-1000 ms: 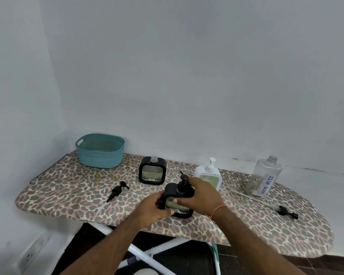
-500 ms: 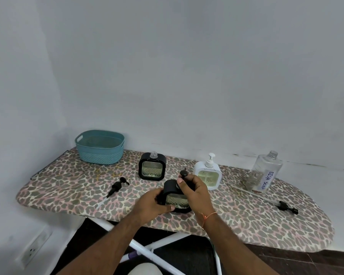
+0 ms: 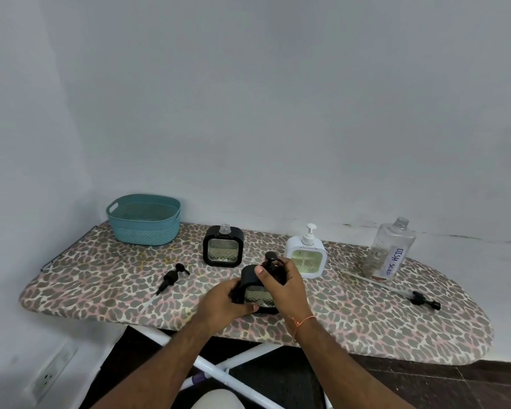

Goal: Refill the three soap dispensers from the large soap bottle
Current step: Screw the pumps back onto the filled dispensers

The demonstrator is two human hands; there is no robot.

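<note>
A black square soap dispenser [image 3: 255,293] stands near the front edge of the board. My left hand [image 3: 223,302] grips its lower left side. My right hand [image 3: 283,283] wraps its top right, thumb by the black pump head [image 3: 270,257]. A second black dispenser [image 3: 223,250] stands behind, neck open, no pump. Its loose black pump [image 3: 171,277] lies to the left. A white dispenser [image 3: 306,256] with its pump on stands to the right. The large clear soap bottle [image 3: 391,249], labelled DISH SOAP, stands uncapped at far right, nearly empty.
A teal basket [image 3: 143,221] sits at the back left of the leopard-print ironing board [image 3: 351,314]. A long pump with a clear tube [image 3: 419,298] lies at the right front. White walls close the back and left. A wall socket [image 3: 49,376] is low left.
My right hand has shifted from covering the dispenser's top to its right side, so the pump head now shows. The view has tilted up slightly.
</note>
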